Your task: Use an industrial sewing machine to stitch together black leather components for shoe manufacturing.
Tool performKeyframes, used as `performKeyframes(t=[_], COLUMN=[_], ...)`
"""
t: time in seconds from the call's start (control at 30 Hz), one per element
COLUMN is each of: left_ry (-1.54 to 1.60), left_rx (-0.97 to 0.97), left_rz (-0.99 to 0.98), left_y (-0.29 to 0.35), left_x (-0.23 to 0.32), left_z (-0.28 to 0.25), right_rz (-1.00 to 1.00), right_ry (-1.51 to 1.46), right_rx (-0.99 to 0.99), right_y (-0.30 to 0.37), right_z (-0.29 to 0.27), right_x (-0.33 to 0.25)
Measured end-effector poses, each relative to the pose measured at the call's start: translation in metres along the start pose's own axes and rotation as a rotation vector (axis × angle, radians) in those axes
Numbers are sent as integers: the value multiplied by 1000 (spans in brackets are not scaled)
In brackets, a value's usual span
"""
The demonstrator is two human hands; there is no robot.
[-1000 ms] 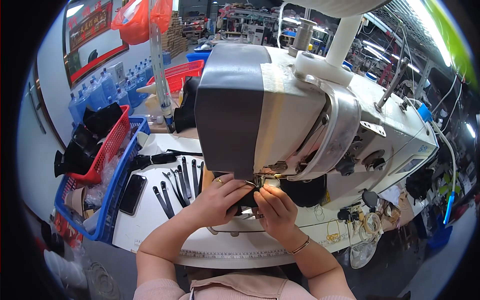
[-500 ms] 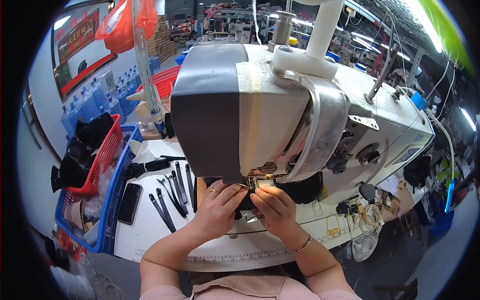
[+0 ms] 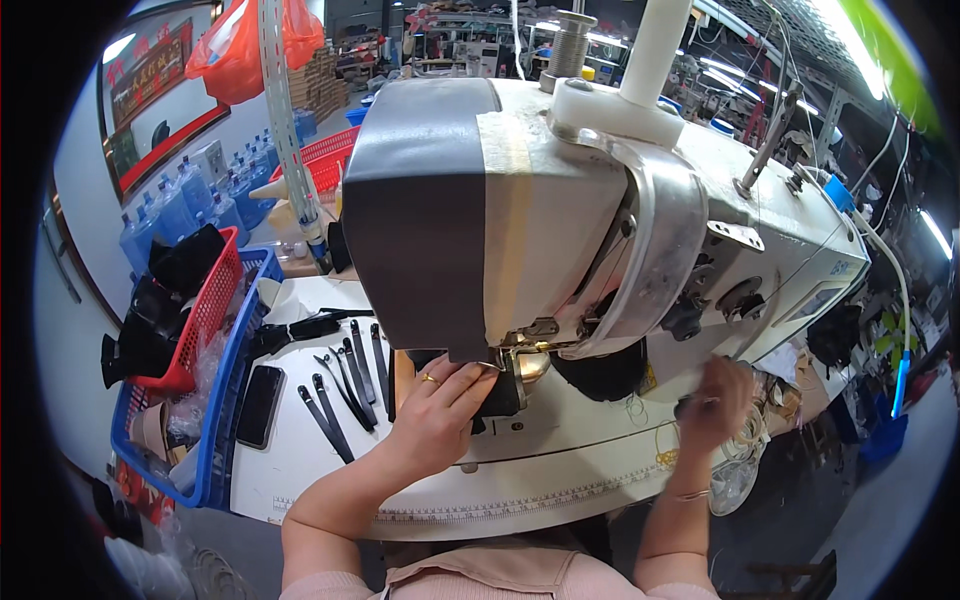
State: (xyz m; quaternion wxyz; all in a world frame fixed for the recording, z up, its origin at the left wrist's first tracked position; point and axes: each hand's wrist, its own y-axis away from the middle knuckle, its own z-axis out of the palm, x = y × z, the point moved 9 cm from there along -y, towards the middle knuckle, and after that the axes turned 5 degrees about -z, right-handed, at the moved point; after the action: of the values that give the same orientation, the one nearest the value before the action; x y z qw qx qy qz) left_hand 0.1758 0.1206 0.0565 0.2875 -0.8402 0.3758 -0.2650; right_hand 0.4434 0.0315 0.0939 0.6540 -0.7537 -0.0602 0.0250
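Note:
My left hand (image 3: 437, 405) pinches a black piece of material (image 3: 503, 395) under the head of a large sewing machine (image 3: 560, 215). Its fingertips are close to the needle area (image 3: 508, 352), where the machine partly hides the piece. Out to the right, over the table's edge, my right hand (image 3: 716, 402) is smeared by motion. Its fingers look curled around something small and dark, too blurred to name. Left of the machine, several black straps (image 3: 365, 372) lie on the white table (image 3: 420, 500) beside a black phone (image 3: 261, 406).
A blue basket (image 3: 222, 430) holding a red basket (image 3: 208, 315) with black items stands at the left. A dark rounded piece (image 3: 607, 370) lies under the machine arm. A plant and a blue-lit stick (image 3: 900, 385) are at the right, with water jugs (image 3: 190, 190) behind.
My right hand has left the needle area and swung right, away from the black piece. My left hand stays there, still pinching it. The view has shifted slightly.

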Motion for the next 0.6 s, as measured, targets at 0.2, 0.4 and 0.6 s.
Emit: performKeyframes(t=[0.2,0.4,0.6], left_ry=[-26,-19,-49], left_rx=[-12,10,-3], left_rz=[7,51,73], left_y=[-2,-4,2], left_x=[3,7,9], left_z=[1,0,-5], right_rz=[627,940,905], right_ry=[11,-552,-576], right_rx=[505,371,328], right_y=[7,-8,-23], right_z=[-62,-35,-37], right_x=[249,423,427])
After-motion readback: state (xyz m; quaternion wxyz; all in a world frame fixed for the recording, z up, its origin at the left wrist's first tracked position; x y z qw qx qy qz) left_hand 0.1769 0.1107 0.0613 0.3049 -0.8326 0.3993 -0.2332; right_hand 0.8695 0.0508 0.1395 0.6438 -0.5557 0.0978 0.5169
